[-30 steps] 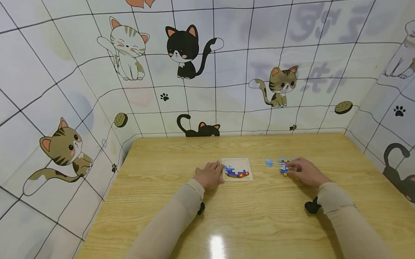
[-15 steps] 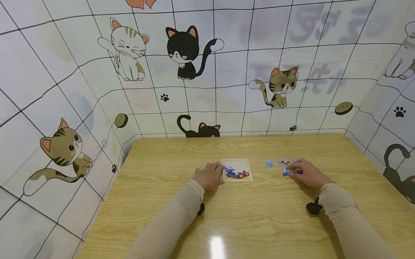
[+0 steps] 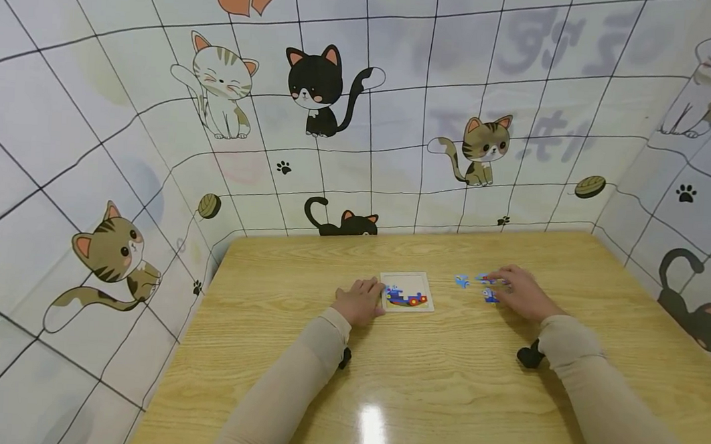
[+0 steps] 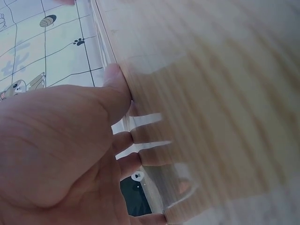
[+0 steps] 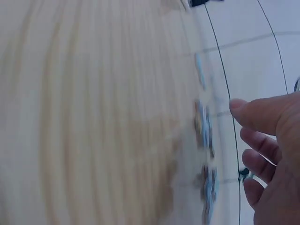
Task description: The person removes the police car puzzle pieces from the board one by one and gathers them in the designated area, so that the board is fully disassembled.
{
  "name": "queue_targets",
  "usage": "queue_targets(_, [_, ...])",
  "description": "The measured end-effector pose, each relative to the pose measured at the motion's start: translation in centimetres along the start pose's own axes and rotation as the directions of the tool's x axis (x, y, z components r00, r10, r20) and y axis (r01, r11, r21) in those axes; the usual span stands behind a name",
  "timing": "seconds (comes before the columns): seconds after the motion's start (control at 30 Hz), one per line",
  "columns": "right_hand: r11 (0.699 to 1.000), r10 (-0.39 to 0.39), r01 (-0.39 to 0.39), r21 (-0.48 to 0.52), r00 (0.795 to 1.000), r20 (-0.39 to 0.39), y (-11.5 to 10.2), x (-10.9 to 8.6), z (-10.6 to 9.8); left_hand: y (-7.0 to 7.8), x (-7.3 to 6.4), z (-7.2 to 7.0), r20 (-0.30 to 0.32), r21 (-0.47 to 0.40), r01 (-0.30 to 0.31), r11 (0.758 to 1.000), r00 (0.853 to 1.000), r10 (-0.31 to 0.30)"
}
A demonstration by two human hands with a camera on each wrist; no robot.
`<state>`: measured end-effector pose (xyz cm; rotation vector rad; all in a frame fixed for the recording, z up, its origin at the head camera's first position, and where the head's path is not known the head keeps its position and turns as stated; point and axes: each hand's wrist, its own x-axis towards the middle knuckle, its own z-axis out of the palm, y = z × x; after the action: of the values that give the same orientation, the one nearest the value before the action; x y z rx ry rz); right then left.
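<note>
A square puzzle board [image 3: 407,276] with a pale frame lies on the table, its lower half filled with blue, red and yellow pieces. My left hand [image 3: 358,302] rests at the board's left edge, fingertips down on the tabletop in the left wrist view. To the right of the board lie loose puzzle pieces: a light blue one [image 3: 462,281], a blue one [image 3: 489,295] and a blue-and-red one [image 3: 483,278]. Over these last two hovers my right hand [image 3: 523,294]. In the right wrist view its thumb [image 5: 255,115] and fingers are bent loosely, nothing between them.
The wooden table [image 3: 420,373] meets a wall sheet [image 3: 397,123] printed with cartoon cats at its back. Black wrist devices show under both sleeves, one by the right wrist [image 3: 531,355].
My right hand had its fingertips at the blue piece and shifted it slightly right. Now it has come off that piece and moved a little up toward the far pieces. My left hand stays put.
</note>
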<state>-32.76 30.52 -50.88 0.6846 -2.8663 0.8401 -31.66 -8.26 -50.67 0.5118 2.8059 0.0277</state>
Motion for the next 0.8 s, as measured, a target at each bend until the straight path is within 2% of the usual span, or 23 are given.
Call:
queue_targets(0.1, [1.0, -0.007, 0.007, 0.012, 1.0, -0.009, -2.0, 1.5, 1.0, -0.1, 0.0, 0.1, -0.001, -0.001, 0.002, 1.0, 1.0, -0.002])
queue_targets(0.2, [0.998, -0.033, 0.032, 0.052, 0.999, 0.025, -4.6, 3.0, 2.3, -0.2, 0.0, 0.2, -0.007, -0.016, 0.002, 1.0, 1.0, -0.002])
queue_targets(0.33, [0.991, -0.093, 0.083, 0.101, 0.992, 0.09, -8.1, 5.1, 4.2, -0.3, 0.0, 0.3, -0.01, -0.024, 0.006, 1.0, 1.0, -0.006])
queue_targets(0.43, [0.988, -0.105, 0.087, 0.125, 0.983, 0.147, -10.2, 6.5, 5.6, -0.3, 0.1, 0.3, -0.001, -0.022, 0.013, 1.0, 1.0, -0.013])
queue_targets(0.67, [0.991, -0.088, 0.063, 0.116, 0.971, 0.224, -12.2, 8.4, 8.1, 0.0, 0.1, 0.0, 0.018, -0.03, 0.011, 0.999, 1.0, -0.011])
queue_targets(0.8, [0.989, -0.138, 0.123, 0.079, 0.963, 0.231, -12.6, 8.7, 8.9, 0.3, -0.1, -0.2, 0.012, -0.001, 0.007, 1.0, 1.0, -0.007])
